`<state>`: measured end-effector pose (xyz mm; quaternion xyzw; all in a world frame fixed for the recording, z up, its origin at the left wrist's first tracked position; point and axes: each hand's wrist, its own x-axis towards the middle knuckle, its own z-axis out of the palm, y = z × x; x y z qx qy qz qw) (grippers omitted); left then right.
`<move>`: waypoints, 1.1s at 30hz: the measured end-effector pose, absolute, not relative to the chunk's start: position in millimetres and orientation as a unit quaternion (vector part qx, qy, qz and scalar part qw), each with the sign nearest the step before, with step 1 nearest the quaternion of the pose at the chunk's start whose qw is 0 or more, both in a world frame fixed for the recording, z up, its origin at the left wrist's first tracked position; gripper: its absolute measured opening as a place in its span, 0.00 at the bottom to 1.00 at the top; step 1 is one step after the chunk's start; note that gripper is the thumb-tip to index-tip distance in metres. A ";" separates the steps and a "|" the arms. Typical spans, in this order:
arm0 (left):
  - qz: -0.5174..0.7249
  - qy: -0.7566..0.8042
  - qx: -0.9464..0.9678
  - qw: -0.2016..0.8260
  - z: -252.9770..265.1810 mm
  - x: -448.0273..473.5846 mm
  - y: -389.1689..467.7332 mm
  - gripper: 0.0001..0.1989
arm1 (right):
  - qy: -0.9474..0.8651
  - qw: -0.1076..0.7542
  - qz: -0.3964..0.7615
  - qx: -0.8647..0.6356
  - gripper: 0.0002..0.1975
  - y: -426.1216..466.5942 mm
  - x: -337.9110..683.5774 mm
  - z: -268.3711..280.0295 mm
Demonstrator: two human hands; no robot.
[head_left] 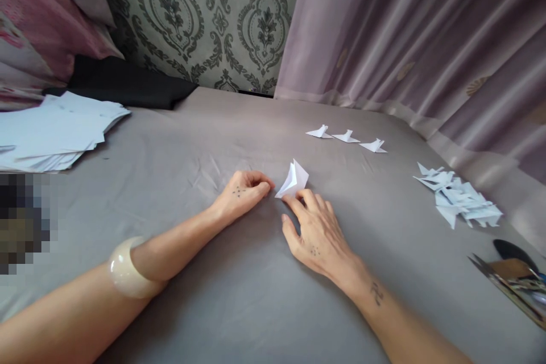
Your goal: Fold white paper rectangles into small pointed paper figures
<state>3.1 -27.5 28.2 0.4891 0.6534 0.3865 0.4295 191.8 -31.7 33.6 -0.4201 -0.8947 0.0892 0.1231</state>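
A small folded piece of white paper [294, 180] stands on the grey cloth in front of me, its pointed tip up and its folds partly spread. My left hand [245, 196] rests just left of it, thumb and fingers drawn together, with a narrow gap to the paper and nothing visible in the pinch. At the paper's lower right edge, my right hand [318, 230] touches it with the fingertips. The right thumb is held away from the fingers. A pale bangle [130, 270] circles my left forearm.
Behind the paper, three finished folded paper birds [347, 136] sit in a row. A pile of similar folded papers [464, 199] lies at right, near scissors [490, 273]. A stack of white sheets [60, 131] and a black cloth [128, 82] are at left. Curtains [384, 28] border the right side.
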 end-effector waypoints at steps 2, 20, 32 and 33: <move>0.387 0.653 0.490 0.428 28.3 3.1 -27.1 0.13 | -0.894 0.122 0.094 -0.420 0.17 -30.6 191.4 34.0; 0.374 0.651 0.514 0.416 29.6 4.7 -27.1 0.13 | -0.902 0.124 0.090 -0.403 0.19 -28.7 193.1 34.3; 0.376 0.631 0.555 0.390 30.2 7.2 -32.8 0.16 | -0.751 0.363 0.193 -0.517 0.14 -3.6 225.0 18.3; 0.378 0.626 0.560 0.389 30.0 7.7 -33.2 0.16 | -0.756 0.363 0.181 -0.514 0.15 -3.2 225.3 18.9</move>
